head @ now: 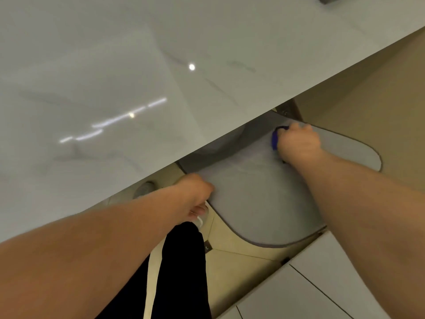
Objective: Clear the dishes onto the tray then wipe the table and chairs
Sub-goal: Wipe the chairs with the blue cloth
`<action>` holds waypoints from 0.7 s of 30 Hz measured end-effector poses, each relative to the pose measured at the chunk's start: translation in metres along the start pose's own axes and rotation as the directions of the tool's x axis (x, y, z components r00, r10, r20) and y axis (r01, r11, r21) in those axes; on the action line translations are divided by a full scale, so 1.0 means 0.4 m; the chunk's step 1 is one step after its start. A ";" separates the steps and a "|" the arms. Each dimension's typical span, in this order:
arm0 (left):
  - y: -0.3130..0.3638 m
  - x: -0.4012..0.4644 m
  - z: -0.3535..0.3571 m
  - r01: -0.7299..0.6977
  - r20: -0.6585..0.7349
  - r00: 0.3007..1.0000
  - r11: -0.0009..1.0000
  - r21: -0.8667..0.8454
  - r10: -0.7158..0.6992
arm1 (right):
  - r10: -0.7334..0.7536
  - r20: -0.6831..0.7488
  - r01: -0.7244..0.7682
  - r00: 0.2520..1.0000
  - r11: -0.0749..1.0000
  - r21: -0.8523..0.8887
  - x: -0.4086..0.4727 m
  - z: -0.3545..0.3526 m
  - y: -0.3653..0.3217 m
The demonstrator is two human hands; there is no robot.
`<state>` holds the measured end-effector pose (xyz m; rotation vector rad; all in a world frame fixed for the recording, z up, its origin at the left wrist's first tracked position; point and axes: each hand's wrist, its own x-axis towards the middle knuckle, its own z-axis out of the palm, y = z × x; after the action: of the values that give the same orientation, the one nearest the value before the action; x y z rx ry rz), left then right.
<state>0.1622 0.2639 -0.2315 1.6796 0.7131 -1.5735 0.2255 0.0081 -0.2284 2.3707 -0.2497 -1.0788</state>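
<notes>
Nearest the camera, two bare forearms are seen reaching forward and down, both cut off by the lower frame edge. Between them a black trouser leg [184, 268] is visible, its foot hidden, with a pale strip beside it that cannot be identified.

The left hand [195, 194] is held at the near left edge of the chair seat [253, 199], its fingers curled down over that edge; the fingertips are largely hidden beneath the hand, and something white is glimpsed just below them but cannot be made out. The seat is a pale grey rounded pad, edged with a darker rim, and its far part is hidden under the tabletop.

The right hand [299, 143] is placed toward the far right of the seat, well apart from the left hand. A blue cloth [274, 139] is gripped in it and pressed onto the seat surface; only a small bunched part of the cloth shows at the hand's left side, the rest being covered by the fingers and blurred.

Beige floor [241, 268] and pale tiles are seen below the seat.

Farthest, the glossy white marbled tabletop [103, 77] fills the upper left, its edge running diagonally, with light reflections on it. A dark object at the top right corner is cut off.
</notes>
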 end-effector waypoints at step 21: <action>0.002 0.083 0.022 0.101 -0.027 0.994 0.974 -0.205 -0.109 | -0.549 0.364 0.429 0.752 0.828 0.362 0.094 0.007 -0.391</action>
<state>0.1611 0.2539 -0.2644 1.5461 0.9631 -1.4884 0.2411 0.1258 -0.3368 2.4360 0.1055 -1.9762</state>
